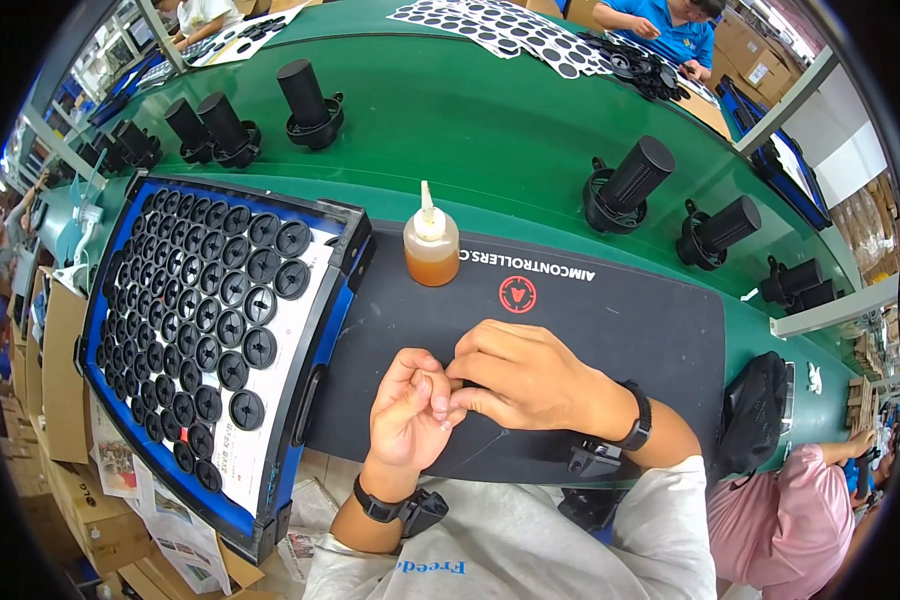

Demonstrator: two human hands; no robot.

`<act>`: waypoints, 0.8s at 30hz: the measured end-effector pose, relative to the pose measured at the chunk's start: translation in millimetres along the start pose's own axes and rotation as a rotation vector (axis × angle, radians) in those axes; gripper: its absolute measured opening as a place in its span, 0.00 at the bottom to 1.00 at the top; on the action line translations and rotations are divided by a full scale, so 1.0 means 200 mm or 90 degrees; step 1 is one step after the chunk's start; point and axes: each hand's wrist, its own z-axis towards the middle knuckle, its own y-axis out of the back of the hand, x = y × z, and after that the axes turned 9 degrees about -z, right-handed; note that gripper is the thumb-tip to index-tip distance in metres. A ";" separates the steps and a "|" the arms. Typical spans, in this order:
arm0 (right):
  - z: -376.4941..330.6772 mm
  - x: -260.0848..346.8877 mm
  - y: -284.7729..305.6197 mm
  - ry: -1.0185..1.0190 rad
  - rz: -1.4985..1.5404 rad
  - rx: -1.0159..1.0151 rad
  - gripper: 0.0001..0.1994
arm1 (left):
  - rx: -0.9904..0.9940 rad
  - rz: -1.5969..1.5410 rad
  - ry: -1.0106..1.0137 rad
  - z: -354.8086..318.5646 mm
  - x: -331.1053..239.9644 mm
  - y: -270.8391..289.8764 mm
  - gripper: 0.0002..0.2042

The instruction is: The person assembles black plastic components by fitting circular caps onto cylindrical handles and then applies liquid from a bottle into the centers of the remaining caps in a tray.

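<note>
Both hands meet above the dark mat, inward of its near edge, which runs under the forearms. The tray's raised rim borders the mat on the left, close to the left hand. Room for moving opens to the right of the right hand, across the mat to its right edge; past that sits a black bag. Beyond the mat's far edge runs the green table.

The left hand's fingers are curled; the right hand's fingers and thumb pinch together against them. Whether anything small is held between cannot be told. The bottle stands upright near the mat's far edge, ahead of the hands: translucent, with amber liquid and a pale pointed nozzle. Round black discs fill much of the tray.
</note>
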 end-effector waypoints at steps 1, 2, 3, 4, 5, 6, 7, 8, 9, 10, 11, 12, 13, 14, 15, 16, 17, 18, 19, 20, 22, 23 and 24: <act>-0.01 0.00 0.00 0.005 -0.018 -0.001 0.10 | -0.001 0.002 0.003 0.00 0.00 0.01 0.10; -0.01 0.00 0.00 0.010 -0.035 -0.003 0.09 | 0.007 -0.005 0.004 0.00 0.01 0.01 0.10; -0.02 0.01 0.00 0.008 -0.035 -0.005 0.09 | 0.015 -0.011 0.004 0.01 0.02 0.02 0.10; -0.02 0.01 0.00 0.011 -0.046 -0.003 0.09 | 0.024 -0.018 0.004 0.01 0.02 0.02 0.10; -0.03 0.01 0.00 0.014 -0.057 -0.001 0.08 | 0.023 -0.017 0.006 0.01 0.03 0.01 0.10; -0.03 0.01 0.00 0.017 -0.068 0.002 0.08 | 0.022 -0.008 -0.004 0.01 0.03 0.01 0.09; -0.03 0.01 0.00 0.016 -0.068 0.000 0.08 | 0.022 0.001 -0.015 0.01 0.03 0.00 0.09; -0.04 0.02 0.00 0.024 -0.076 0.005 0.07 | 0.022 0.009 -0.026 0.00 0.04 0.00 0.08; -0.04 0.03 0.00 0.033 -0.084 0.009 0.07 | 0.022 0.010 -0.025 0.00 0.04 0.00 0.08; -0.03 0.03 0.01 0.042 -0.092 0.015 0.07 | 0.022 0.027 -0.035 0.00 0.03 -0.01 0.08; -0.03 0.04 0.01 0.042 -0.091 0.014 0.07 | 0.023 0.043 -0.045 0.00 0.03 -0.01 0.07; -0.02 0.04 0.02 0.040 -0.087 0.003 0.07 | 0.023 0.060 -0.055 0.00 0.03 -0.01 0.07; -0.02 0.05 0.02 0.040 -0.084 -0.008 0.07 | 0.023 0.060 -0.056 0.00 0.03 -0.01 0.07; -0.01 0.05 0.02 0.040 -0.080 -0.018 0.07 | 0.024 0.071 -0.063 -0.01 0.02 -0.01 0.07; -0.01 0.05 0.02 0.041 -0.079 -0.017 0.07 | 0.025 0.081 -0.071 -0.01 0.02 -0.01 0.07; -0.01 0.05 0.02 0.042 -0.082 -0.033 0.06 | 0.026 0.091 -0.079 -0.01 0.01 0.00 0.06; -0.02 0.05 0.02 0.044 -0.084 -0.050 0.06 | 0.026 0.091 -0.081 -0.01 0.00 0.00 0.06; -0.01 0.05 0.02 0.047 -0.085 -0.066 0.06 | 0.027 0.097 -0.085 -0.01 -0.01 0.00 0.06; -0.01 0.05 0.02 0.050 -0.084 -0.064 0.06 | 0.028 0.104 -0.090 -0.01 -0.02 0.00 0.06; -0.01 0.04 0.03 0.055 -0.076 -0.060 0.06 | 0.029 0.110 -0.095 -0.01 -0.02 0.00 0.06; -0.01 0.04 0.05 0.064 -0.061 -0.053 0.06 | 0.030 0.110 -0.101 0.00 -0.03 0.01 0.06; 0.00 0.04 0.06 0.066 -0.060 -0.052 0.06 | 0.031 0.109 -0.103 0.00 -0.04 0.01 0.06; 0.00 0.05 0.07 0.058 -0.038 -0.061 0.06 | 0.032 0.109 -0.105 0.00 -0.04 0.01 0.06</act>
